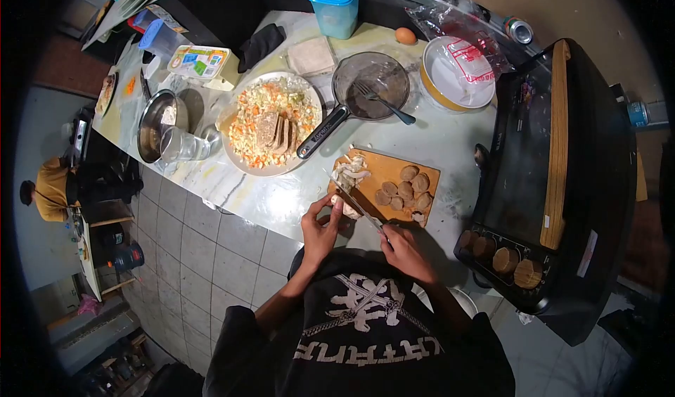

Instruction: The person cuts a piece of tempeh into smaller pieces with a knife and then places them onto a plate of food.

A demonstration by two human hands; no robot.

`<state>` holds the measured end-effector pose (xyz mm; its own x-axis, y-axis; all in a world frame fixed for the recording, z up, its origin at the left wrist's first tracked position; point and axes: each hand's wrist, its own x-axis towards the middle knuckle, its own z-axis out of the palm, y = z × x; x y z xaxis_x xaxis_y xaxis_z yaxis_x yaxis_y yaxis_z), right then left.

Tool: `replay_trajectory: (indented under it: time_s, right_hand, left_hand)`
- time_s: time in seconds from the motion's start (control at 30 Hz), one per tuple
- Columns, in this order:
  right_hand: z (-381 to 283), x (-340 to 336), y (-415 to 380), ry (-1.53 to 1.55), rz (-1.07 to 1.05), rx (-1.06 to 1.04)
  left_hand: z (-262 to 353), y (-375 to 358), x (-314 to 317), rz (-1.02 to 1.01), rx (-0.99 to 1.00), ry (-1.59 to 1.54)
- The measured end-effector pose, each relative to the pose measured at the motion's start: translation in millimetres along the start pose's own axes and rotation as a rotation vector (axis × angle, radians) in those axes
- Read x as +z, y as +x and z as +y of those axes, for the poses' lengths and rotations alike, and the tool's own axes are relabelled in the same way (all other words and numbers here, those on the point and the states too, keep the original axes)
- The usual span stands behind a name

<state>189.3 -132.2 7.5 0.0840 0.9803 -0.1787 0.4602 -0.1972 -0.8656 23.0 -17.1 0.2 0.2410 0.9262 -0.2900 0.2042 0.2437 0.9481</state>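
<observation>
My left hand (320, 229) is closed on a pale, whitish piece of food (346, 208) at the near left edge of the wooden cutting board (383, 163). In my right hand (408, 254) is a knife (363, 208), its blade slanting up and left across that piece, apparently touching it. Pale sliced strips (351, 170) lie heaped at the board's left. Several round brown pieces of food (408, 188), like meatballs or mushroom caps, sit on its right half. A smaller cut piece (418, 217) rests near the bottom right corner.
Beyond the board are a plate (256, 170) of chopped vegetables with brown slices, a frying pan (344, 73) holding a fork (383, 103), and a bowl (432, 63). A metal bowl (149, 133) and clear cup (184, 146) stand left. An oven (520, 179) borders the right. Another person (53, 189) is far left.
</observation>
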Motion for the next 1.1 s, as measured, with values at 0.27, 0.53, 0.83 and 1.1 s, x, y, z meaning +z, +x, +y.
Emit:
replay_trajectory:
  time_s: [0.27, 0.53, 0.83, 1.1]
  right_hand:
    - [3, 3, 5, -0.062, -0.029, -0.019]
    - [-3, 3, 15, -0.084, -0.054, 0.05]
    - [-8, -7, 18, -0.007, 0.007, 0.054]
    - [6, 2, 15, 0.023, 0.041, 0.028]
  left_hand:
    - [3, -1, -1, -0.067, -0.144, -0.16]
    - [4, -4, -2, -0.069, -0.156, -0.19]
    - [6, -3, -7, 0.009, -0.061, -0.141]
    - [17, -5, -9, -0.172, -0.071, -0.13]
